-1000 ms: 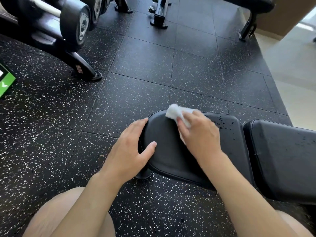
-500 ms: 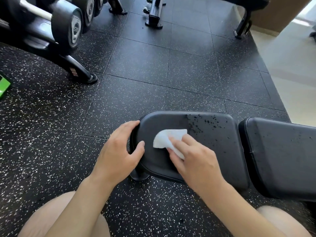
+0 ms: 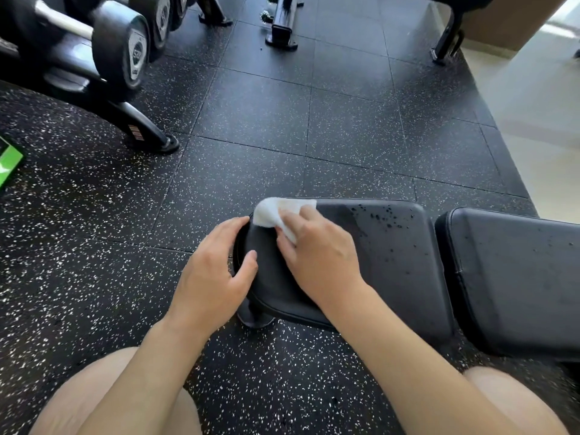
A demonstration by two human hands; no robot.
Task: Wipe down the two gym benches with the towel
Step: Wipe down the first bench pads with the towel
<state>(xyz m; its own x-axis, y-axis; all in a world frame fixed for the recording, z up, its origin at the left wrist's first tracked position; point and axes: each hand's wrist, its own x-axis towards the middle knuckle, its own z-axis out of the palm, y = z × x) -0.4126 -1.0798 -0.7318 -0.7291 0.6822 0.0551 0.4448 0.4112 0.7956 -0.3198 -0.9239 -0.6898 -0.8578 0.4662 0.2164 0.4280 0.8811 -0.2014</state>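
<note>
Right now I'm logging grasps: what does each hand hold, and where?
The right hand presses the white towel onto the seat pad, fingers over its near half. The left hand grips the pad's rounded end.

Dumbbell rack (image 3: 94, 67) stands on speckled floor (image 3: 282, 127).
</note>
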